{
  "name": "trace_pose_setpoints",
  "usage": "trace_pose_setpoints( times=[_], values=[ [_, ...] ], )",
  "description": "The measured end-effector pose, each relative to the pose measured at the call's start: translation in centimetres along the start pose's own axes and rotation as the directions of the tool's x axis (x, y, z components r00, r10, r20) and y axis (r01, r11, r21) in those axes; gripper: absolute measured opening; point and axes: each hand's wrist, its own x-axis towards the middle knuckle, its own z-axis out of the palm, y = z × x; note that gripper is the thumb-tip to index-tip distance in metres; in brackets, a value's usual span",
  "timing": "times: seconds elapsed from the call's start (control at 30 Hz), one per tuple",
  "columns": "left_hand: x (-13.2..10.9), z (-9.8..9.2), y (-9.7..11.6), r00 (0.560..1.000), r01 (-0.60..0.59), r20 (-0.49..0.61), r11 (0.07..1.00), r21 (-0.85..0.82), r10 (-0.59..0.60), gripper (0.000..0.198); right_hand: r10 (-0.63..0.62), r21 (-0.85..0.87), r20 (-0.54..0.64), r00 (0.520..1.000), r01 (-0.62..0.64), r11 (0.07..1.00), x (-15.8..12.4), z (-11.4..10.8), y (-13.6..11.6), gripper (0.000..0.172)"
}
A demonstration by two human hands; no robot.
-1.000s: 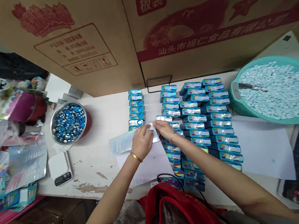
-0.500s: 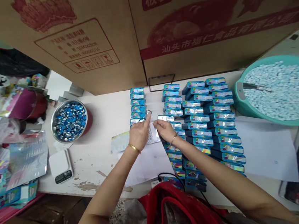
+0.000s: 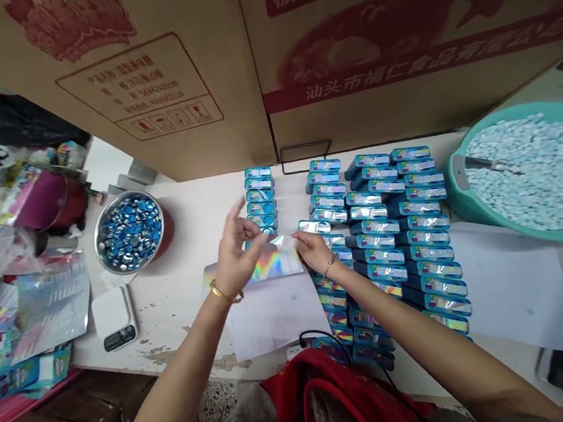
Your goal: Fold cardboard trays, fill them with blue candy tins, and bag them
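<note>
My right hand [image 3: 314, 249] is closed in a pinch on the edge of a small shiny sticker strip [image 3: 282, 240]. My left hand [image 3: 238, 252] has its index finger raised and its thumb apart, close to the strip's left end; whether the thumb touches it I cannot tell. Below both hands lies a rainbow-shiny sticker sheet [image 3: 272, 266], partly covered by the left hand, on white paper [image 3: 277, 312]. Just beyond is a row of small blue tins [image 3: 260, 196] with round marks on their sides. Right of my right hand, several columns of blue tins [image 3: 375, 241] bear shiny labels.
A metal bowl [image 3: 97, 240] of blue-and-silver pieces stands left, near a white scale [image 3: 114, 316]. At right is a teal basin [image 3: 456, 172] of pale tablets with a scoop-like tool. Large cartons [image 3: 215, 151] line the back. A black cable [image 3: 319, 332] lies near the front edge.
My left hand has moved left and lifted its index finger away from the tin row. The shiny strip now shows at my right fingertips, and the sheet below reflects rainbow colours.
</note>
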Motion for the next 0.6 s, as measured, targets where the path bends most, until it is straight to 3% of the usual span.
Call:
trace_pose_setpoints(
  times=[0.13, 0.23, 0.3, 0.43, 0.6],
  values=[
    [5.1, -0.7, -2.3, 0.993, 0.115, 0.0, 0.938, -0.327, -0.122, 0.082, 0.075, 0.144, 0.145, 0.986, -0.096, 0.985, 0.4, 0.0, -1.8, 0.05],
    [7.2, 0.3, -5.1, 0.984, 0.168, 0.013, 0.89, -0.425, -0.179, 0.083, 0.168, 0.326, 0.075, 0.983, -0.183, 0.928, 2.4, -0.1, -3.4, 0.068],
    [7.5, 1.1, -6.7, 0.972, 0.207, -0.002, 0.868, -0.452, -0.233, 0.084, 0.182, 0.379, 0.008, 0.983, -0.171, 0.909, 4.1, -0.1, -4.0, 0.067],
    [7.5, 1.6, -8.6, 0.944, 0.259, -0.084, 0.873, -0.414, -0.32, 0.081, 0.079, 0.273, -0.072, 0.994, -0.057, 0.96, 7.2, 0.6, -3.8, 0.051],
    [9.4, 1.4, -10.0, 0.955, 0.207, -0.151, 0.937, -0.281, -0.257, 0.08, -0.1, -0.041, -0.234, 0.967, 0.092, 0.995, 9.5, 0.7, -3.0, 0.039]
  ],
)
